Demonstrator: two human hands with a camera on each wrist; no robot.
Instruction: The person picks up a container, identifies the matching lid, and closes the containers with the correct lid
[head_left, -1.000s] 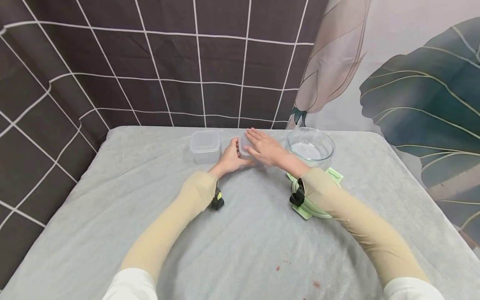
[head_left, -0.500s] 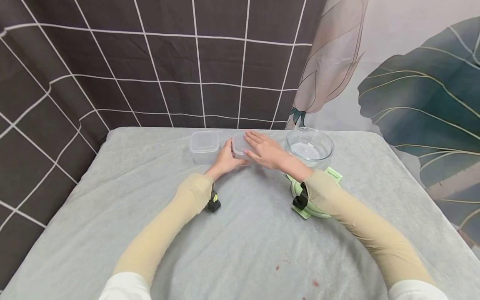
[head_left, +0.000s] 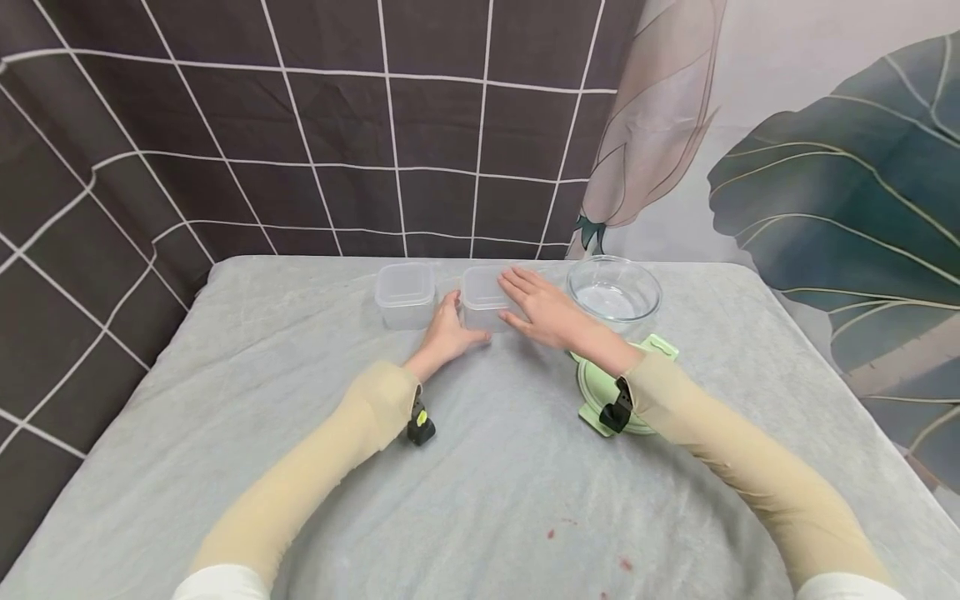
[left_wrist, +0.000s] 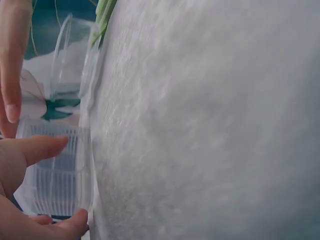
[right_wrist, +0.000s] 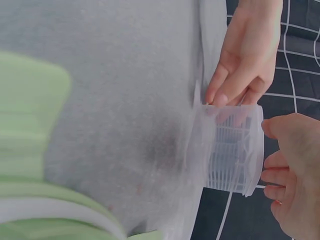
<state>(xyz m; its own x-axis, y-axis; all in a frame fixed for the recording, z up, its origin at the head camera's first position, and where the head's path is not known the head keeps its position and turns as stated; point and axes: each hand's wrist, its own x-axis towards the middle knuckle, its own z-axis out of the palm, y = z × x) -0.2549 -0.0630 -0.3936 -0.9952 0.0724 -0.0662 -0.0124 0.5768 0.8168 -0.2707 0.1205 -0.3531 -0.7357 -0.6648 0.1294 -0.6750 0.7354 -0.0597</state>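
Small rectangular food container (head_left: 480,290) of colourless, translucent plastic, its frosted lid in place and bearing a raised panel with rounded corners; whether the rim is fully sealed cannot be told. The walls are clear, and fine parallel lines show across them in both wrist views. The vessel stands upright on its base, lid uppermost, near the far edge of the grey cloth (head_left: 487,483), between a similar lidded box (head_left: 406,293) just beside it on the left and a round glass bowl (head_left: 615,319) on the right, touching neither
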